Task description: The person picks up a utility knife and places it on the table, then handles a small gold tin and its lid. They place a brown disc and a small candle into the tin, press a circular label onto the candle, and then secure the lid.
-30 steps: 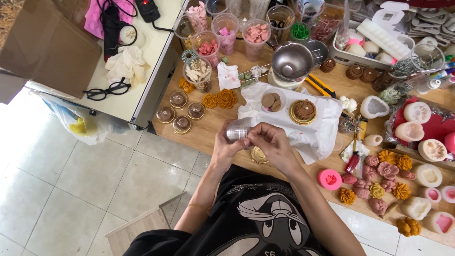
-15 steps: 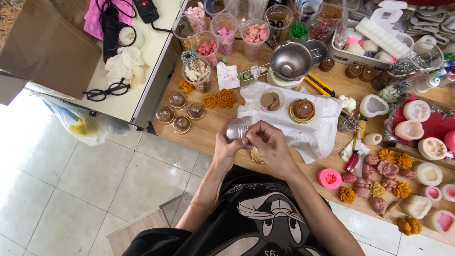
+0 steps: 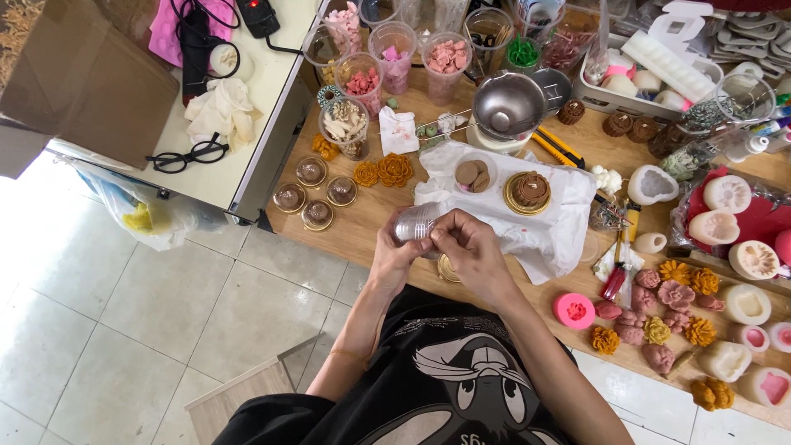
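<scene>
Just below the white paper (image 3: 527,227) on the wooden table (image 3: 362,227), the left hand (image 3: 394,254) is clasped around a stack of clear cups (image 3: 414,222) lying sideways. The right hand (image 3: 470,247) pinches the stack's near rim, fingers closed on it. A gold lid (image 3: 447,269) lies under the hands, and a brown cake (image 3: 530,190) sits on the paper beyond them.

clear plastic cups (image 3: 414,222), gold base (image 3: 528,204), pink mould (image 3: 573,311)
</scene>
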